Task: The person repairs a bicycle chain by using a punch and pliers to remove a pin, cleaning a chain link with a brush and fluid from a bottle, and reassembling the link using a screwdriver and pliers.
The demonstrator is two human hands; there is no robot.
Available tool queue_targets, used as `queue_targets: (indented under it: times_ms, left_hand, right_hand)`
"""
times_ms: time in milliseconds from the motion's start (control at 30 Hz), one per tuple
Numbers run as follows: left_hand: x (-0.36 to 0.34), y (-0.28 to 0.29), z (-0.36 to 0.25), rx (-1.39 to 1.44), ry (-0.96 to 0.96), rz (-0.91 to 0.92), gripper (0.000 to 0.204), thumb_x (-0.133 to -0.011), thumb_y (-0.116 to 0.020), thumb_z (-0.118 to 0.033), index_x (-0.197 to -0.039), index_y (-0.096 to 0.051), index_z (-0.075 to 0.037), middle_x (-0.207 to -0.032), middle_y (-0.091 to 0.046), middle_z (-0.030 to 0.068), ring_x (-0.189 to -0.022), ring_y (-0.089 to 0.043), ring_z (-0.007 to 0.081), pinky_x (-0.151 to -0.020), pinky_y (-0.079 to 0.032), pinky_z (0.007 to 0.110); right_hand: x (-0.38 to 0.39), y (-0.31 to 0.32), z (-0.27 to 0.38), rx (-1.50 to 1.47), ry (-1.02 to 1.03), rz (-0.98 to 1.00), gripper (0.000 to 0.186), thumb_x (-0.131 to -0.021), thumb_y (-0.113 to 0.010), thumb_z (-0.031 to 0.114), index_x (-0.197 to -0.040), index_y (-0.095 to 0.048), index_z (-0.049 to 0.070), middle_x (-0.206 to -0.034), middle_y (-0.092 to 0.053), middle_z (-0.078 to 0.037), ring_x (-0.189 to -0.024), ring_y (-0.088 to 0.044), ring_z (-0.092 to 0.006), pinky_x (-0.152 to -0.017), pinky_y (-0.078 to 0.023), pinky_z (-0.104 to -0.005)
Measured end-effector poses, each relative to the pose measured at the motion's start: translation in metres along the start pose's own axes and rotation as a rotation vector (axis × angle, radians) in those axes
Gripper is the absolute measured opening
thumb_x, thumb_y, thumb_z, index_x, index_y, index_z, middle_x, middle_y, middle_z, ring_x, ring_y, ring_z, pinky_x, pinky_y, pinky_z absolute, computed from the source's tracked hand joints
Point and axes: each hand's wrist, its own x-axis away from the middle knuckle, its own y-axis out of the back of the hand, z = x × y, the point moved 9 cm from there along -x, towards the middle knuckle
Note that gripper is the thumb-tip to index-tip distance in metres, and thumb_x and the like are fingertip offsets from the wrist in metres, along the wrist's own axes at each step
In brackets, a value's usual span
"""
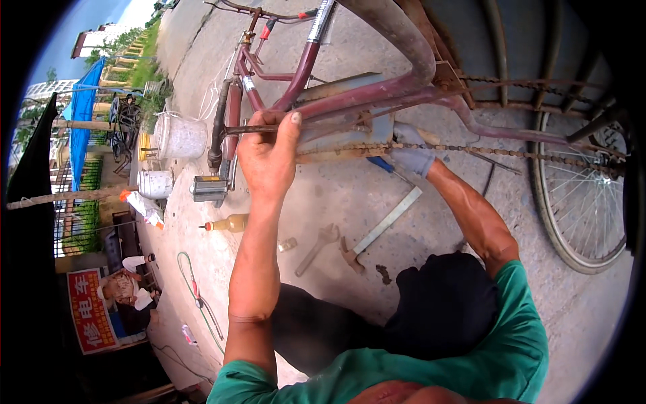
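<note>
My bare left hand [269,151] is closed around a dark, thin metal bar at the maroon frame [303,74] of an upturned or tilted cycle, whose orientation I cannot tell. My right hand [410,151], in a grey glove, is at the far edge of a dull metal plate [323,135], beside the rusty chain [471,148]; what its fingers hold is hidden. Just below it lies a blue-handled tool [380,163]. On the concrete under my arms are a hammer [387,222], an adjustable wrench [316,249] and a bottle of yellowish liquid [232,223].
A spoked wheel [579,222] stands at the right. White buckets [180,135] and a blue tarp [86,128] are at the left. A person [124,289] sits beside a red sign [87,310]. A green cord [185,266] lies on the ground.
</note>
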Motion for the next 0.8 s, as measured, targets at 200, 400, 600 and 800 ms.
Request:
queue_targets:
  times_ms: [200, 400, 600, 800]
  left_hand:
    - [0.003, -0.009, -0.001, 0.106, -0.070, 0.453, 0.017, -0.100, -0.064, -0.005, -0.113, -0.067, 0.005, -0.109, -0.067, 0.0088, -0.087, -0.064, 0.0131, -0.081, -0.054, 0.029]
    - [0.010, -0.003, 0.011, 0.058, -0.031, 0.314, 0.021, -0.101, -0.066, -0.011, -0.108, -0.071, 0.007, -0.097, -0.069, 0.0109, -0.082, -0.071, 0.0190, -0.078, -0.056, 0.031]
    - [0.002, -0.007, -0.005, -0.243, -0.265, 0.071, 0.029, -0.102, -0.069, -0.021, -0.092, -0.069, 0.006, -0.076, -0.066, 0.0059, -0.065, -0.063, 0.0104, -0.062, -0.052, 0.026]
    - [0.002, -0.020, 0.006, 0.213, 0.064, 0.264, 0.025, -0.105, -0.062, -0.019, -0.101, -0.069, 0.005, -0.102, -0.071, 0.0129, -0.078, -0.069, 0.0150, -0.075, -0.057, 0.030]
  right_hand:
    - [0.003, -0.001, 0.006, -0.013, 0.042, -0.012, 0.035, -0.086, -0.067, -0.002, -0.120, -0.067, -0.002, -0.116, -0.070, -0.015, -0.105, -0.067, -0.0214, -0.093, -0.053, -0.0330]
    - [0.004, -0.004, 0.008, -0.068, -0.117, 0.041, 0.033, -0.086, -0.067, -0.002, -0.119, -0.068, -0.002, -0.114, -0.071, -0.013, -0.105, -0.066, -0.0193, -0.092, -0.053, -0.0323]
    - [0.000, -0.004, 0.005, -0.036, -0.045, 0.024, 0.034, -0.085, -0.067, -0.003, -0.119, -0.068, -0.002, -0.113, -0.071, -0.012, -0.104, -0.066, -0.0183, -0.091, -0.053, -0.0320]
    - [0.002, 0.000, 0.004, -0.019, 0.015, -0.008, 0.037, -0.085, -0.068, 0.000, -0.122, -0.068, -0.002, -0.117, -0.069, -0.015, -0.106, -0.066, -0.0226, -0.093, -0.053, -0.0337]
